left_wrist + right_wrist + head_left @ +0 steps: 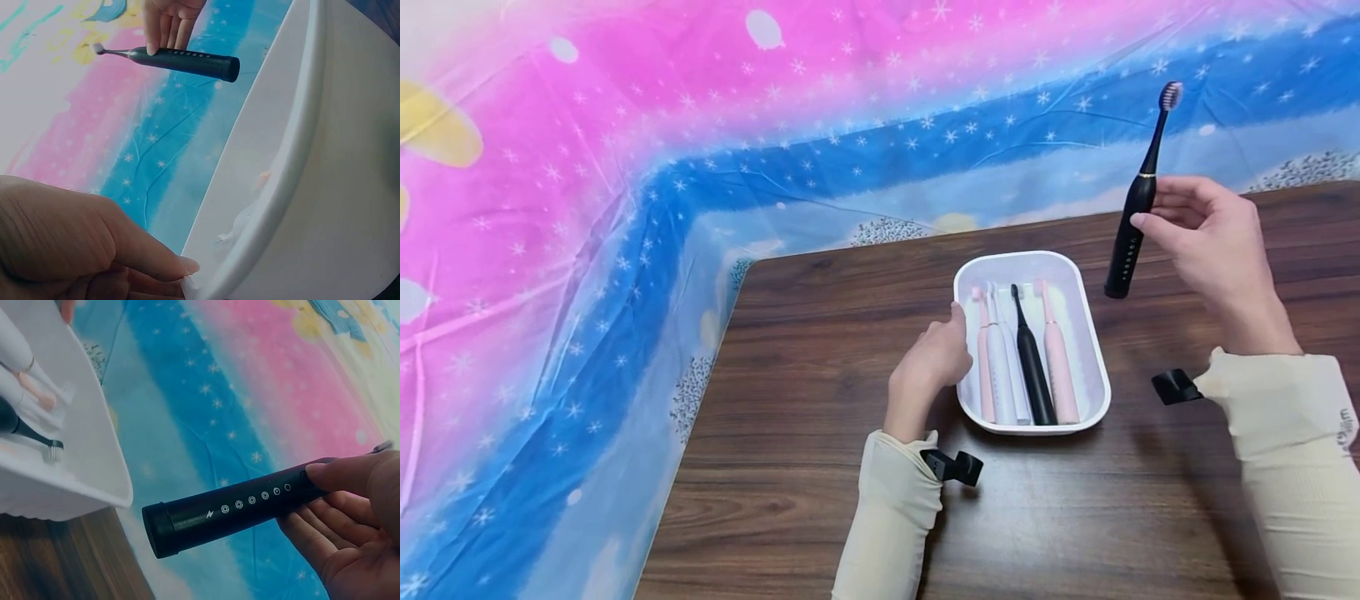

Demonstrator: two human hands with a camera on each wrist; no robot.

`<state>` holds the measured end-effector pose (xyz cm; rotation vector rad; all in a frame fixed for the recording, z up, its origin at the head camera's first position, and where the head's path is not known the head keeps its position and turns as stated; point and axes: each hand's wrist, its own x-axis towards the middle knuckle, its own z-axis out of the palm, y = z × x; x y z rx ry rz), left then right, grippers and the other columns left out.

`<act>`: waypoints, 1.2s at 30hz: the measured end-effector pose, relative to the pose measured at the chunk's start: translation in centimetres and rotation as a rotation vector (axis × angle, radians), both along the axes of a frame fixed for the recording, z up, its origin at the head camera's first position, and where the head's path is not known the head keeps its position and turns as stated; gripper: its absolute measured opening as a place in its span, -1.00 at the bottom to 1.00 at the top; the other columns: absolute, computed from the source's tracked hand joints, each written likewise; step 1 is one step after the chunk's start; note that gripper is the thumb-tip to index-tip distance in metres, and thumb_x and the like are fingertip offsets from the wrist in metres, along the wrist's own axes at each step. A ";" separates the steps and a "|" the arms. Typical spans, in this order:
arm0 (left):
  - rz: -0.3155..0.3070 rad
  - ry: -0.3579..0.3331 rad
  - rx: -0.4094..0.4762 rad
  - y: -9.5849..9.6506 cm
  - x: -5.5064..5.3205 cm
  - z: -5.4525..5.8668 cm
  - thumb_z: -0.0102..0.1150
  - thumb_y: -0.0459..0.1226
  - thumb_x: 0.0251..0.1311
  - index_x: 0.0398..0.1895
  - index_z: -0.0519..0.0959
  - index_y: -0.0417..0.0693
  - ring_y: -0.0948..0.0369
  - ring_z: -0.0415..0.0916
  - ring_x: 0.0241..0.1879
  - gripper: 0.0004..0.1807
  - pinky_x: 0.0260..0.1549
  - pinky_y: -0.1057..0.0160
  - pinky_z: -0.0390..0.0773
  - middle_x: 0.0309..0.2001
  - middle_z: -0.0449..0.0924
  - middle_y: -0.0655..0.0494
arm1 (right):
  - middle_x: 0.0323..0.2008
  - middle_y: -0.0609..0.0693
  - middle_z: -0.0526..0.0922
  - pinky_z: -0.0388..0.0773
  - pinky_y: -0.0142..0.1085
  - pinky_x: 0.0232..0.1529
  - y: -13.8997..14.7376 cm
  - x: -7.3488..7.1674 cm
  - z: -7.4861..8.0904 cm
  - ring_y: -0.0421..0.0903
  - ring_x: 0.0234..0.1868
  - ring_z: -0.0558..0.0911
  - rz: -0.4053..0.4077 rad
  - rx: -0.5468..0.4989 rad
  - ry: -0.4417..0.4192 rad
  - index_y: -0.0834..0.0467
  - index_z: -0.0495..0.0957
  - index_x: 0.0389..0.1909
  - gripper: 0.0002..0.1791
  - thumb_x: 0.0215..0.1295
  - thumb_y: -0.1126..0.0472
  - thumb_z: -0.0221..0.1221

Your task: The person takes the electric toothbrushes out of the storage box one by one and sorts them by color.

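Observation:
My right hand [1217, 242] pinches a black electric toothbrush [1138, 200] by its handle, thumb against fingers. It is held up above the table with the bristle head on top. A row of small round marks shows along its handle [250, 503] in the right wrist view. My left hand [932, 358] grips the left rim of a white tray [1096, 367], thumb over the edge in the left wrist view. Several electric toothbrushes lie side by side in the tray: pink ones [1060, 375], white ones [1000, 375] and another black toothbrush [1033, 375].
The tray stands on a dark wooden table [805, 375]. Behind the table and along its left side hangs a pink and blue cloth [850, 150] with snowflakes. Black camera mounts [955, 468] sit on both wrists, over cream sleeves [895, 508].

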<state>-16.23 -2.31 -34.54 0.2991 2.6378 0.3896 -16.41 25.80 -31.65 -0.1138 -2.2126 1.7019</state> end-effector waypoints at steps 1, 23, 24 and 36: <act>0.001 0.000 0.001 0.0 0.0 0.0 -0.17 -0.35 0.36 0.53 -0.19 -0.12 0.12 0.44 -0.14 -0.27 -0.23 0.22 0.41 -0.01 0.56 -0.09 | -0.28 -0.37 0.61 0.40 -0.67 -0.19 0.1 -0.1 0.0 -0.42 -0.24 0.58 0.000 -0.003 0.004 0.10 0.53 0.12 -0.55 0.18 0.27 0.29; 0.007 0.010 0.004 -0.1 -0.1 0.2 -0.18 -0.35 0.35 0.53 -0.18 -0.12 0.12 0.45 -0.10 -0.26 -0.17 0.22 0.42 0.13 0.52 -0.11 | -0.24 -0.38 0.58 0.39 -0.71 -0.17 2.0 -2.7 -4.4 -0.46 -0.18 0.56 -0.029 0.066 0.002 0.07 0.51 0.12 -0.54 0.18 0.20 0.31; 0.007 0.010 0.003 -0.1 -0.1 0.2 -0.17 -0.34 0.35 0.53 -0.18 -0.12 0.13 0.44 -0.09 -0.26 -0.16 0.22 0.42 0.14 0.51 -0.10 | -0.23 -0.38 0.57 0.39 -0.71 -0.16 2.1 -2.8 -4.8 -0.47 -0.17 0.55 -0.036 0.080 0.002 0.07 0.51 0.13 -0.54 0.18 0.20 0.31; 0.017 0.011 -0.006 -0.2 0.2 0.0 -0.17 -0.33 0.35 0.53 -0.18 -0.10 0.16 0.44 -0.14 -0.26 -0.19 0.24 0.42 0.01 0.56 -0.09 | -0.15 -0.34 0.53 0.39 -0.69 -0.10 2.5 -3.8 -7.2 -0.52 -0.12 0.48 -0.064 0.217 0.005 0.08 0.48 0.14 -0.55 0.23 0.13 0.25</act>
